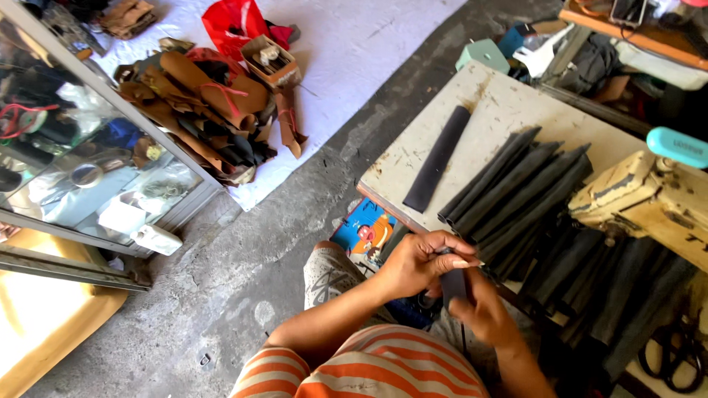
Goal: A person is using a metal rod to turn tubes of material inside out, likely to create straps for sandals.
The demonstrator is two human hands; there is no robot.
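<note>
Dark strip [453, 283] pinched between both hands' fingers [451, 243].

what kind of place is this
Probably a small leather or shoemaking workshop. A pile of brown leather scraps lies on a white sheet on the floor, dark strips are stacked on a worn worktable beside a sewing machine, and both hands hold one dark strip.

Leather workshop: sewing machine [649, 195] on worktable [494, 103], leather scraps [199, 103] piled on floor (scissors [675, 354] too).
</note>
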